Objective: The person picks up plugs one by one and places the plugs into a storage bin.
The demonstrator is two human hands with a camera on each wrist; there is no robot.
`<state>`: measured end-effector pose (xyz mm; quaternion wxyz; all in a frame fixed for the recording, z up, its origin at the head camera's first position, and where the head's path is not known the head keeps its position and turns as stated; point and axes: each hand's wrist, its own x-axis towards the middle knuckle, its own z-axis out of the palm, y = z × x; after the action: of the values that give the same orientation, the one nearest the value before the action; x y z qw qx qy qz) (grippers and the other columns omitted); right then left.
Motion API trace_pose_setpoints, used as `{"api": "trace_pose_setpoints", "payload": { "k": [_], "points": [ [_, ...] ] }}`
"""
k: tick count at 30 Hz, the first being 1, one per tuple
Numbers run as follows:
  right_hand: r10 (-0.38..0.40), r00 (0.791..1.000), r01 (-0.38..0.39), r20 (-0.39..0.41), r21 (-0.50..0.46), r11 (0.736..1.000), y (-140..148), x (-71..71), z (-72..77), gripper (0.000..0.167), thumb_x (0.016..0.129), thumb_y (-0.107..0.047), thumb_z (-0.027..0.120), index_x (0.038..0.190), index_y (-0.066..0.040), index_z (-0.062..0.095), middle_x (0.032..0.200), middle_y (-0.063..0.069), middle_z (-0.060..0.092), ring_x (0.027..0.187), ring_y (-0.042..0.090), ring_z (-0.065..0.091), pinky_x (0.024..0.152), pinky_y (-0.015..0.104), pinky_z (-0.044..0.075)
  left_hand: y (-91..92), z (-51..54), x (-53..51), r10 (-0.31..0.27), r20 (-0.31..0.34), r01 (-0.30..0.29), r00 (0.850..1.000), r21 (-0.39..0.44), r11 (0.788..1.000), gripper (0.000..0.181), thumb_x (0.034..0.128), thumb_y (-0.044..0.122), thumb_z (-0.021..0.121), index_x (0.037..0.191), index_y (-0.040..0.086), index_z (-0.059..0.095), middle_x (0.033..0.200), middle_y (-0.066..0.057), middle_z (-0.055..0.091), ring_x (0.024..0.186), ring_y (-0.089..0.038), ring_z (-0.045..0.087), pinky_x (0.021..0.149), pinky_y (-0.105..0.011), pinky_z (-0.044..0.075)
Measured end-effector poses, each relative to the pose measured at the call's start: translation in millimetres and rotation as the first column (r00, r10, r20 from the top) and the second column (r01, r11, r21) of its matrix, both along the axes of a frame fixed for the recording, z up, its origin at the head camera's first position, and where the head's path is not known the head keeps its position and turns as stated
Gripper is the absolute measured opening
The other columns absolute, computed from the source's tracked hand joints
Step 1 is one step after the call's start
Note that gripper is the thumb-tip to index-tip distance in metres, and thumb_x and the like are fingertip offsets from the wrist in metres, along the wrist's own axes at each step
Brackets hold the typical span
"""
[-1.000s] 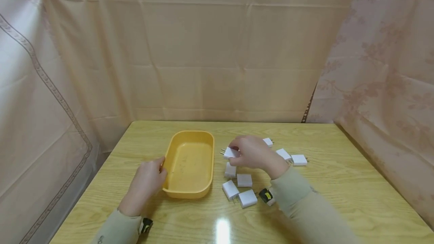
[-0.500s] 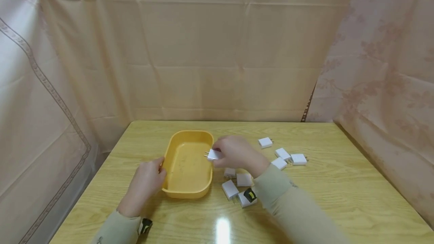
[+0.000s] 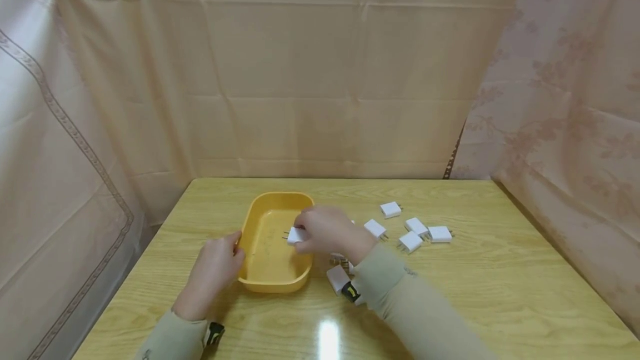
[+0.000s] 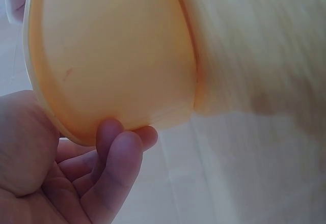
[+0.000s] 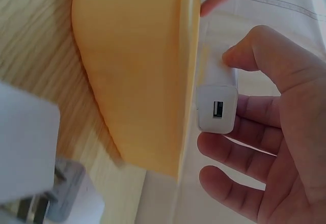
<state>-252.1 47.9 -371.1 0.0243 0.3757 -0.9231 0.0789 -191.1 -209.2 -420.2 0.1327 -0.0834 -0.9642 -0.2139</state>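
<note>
A yellow bin (image 3: 274, 279) stands on the table, with nothing visible inside it. My left hand (image 3: 215, 268) grips its left rim; in the left wrist view the fingers (image 4: 125, 152) curl round the edge. Over the bin's right part, my right hand (image 3: 330, 232) pinches a white charger (image 3: 296, 236), its prongs pointing left. The right wrist view shows the USB port of this charger (image 5: 217, 108) between thumb and fingers, beside the bin's rim. Other white chargers (image 3: 337, 279) lie right of the bin, some partly hidden under my right wrist.
Farther right on the table (image 3: 500, 271) several more chargers (image 3: 440, 234) lie scattered, one (image 3: 390, 209) toward the back. A beige cloth (image 3: 300, 71) hangs behind the table, with patterned cloth at both sides.
My right hand has carried the charger left, from beside the bin to over it, uncovering chargers on the right. My left hand has stayed on the rim.
</note>
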Motion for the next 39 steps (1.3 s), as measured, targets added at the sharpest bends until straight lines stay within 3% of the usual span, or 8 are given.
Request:
{"api": "trace_pose_setpoints", "payload": {
  "k": [9,20,28,39],
  "points": [
    [-0.004,1.000,0.004,0.012,0.027,1.000,-8,2.5,-1.8,0.036,0.082,-0.044,0.075,0.109,-0.021,0.075,0.091,-0.012,0.059,0.074,0.011,0.053,0.062,0.028,0.042,0.2,0.0,-0.1,0.002,0.012,-0.002,1.000,0.009,1.000,0.038,0.0897,-0.001,0.060,0.125,-0.014,0.064,0.086,-0.018,0.069,0.053,-0.015,0.046,0.047,-0.029,0.040],
    [0.011,1.000,-0.012,0.002,0.038,0.999,-10,1.6,-9.1,0.026,0.081,-0.042,0.075,0.098,-0.023,0.075,0.090,-0.013,0.059,0.071,0.010,0.053,0.060,0.031,0.043,0.6,1.3,-0.7,-0.001,0.010,0.001,1.000,0.005,1.000,0.038,0.0901,-0.001,0.060,0.125,-0.014,0.064,0.087,-0.018,0.069,0.055,-0.016,0.047,0.049,-0.030,0.041],
    [0.028,1.000,-0.028,0.003,0.079,0.996,-12,2.3,-11.0,0.031,0.084,-0.039,0.071,0.107,-0.019,0.077,0.092,-0.012,0.061,0.076,0.007,0.055,0.065,0.032,0.046,1.1,1.4,0.2,0.009,0.038,-0.009,0.999,0.005,1.000,0.039,0.0913,0.000,0.060,0.127,-0.014,0.063,0.094,-0.022,0.071,0.056,-0.016,0.048,0.049,-0.029,0.042],
    [0.036,0.999,-0.038,0.036,0.073,0.997,-15,5.6,-15.4,0.030,0.086,-0.037,0.071,0.107,-0.018,0.077,0.091,-0.012,0.061,0.077,0.009,0.055,0.067,0.032,0.047,1.5,0.9,0.5,0.012,0.029,-0.012,1.000,0.001,1.000,0.038,0.0908,0.000,0.060,0.126,-0.013,0.064,0.090,-0.019,0.070,0.055,-0.016,0.048,0.047,-0.029,0.040]
  ]
}}
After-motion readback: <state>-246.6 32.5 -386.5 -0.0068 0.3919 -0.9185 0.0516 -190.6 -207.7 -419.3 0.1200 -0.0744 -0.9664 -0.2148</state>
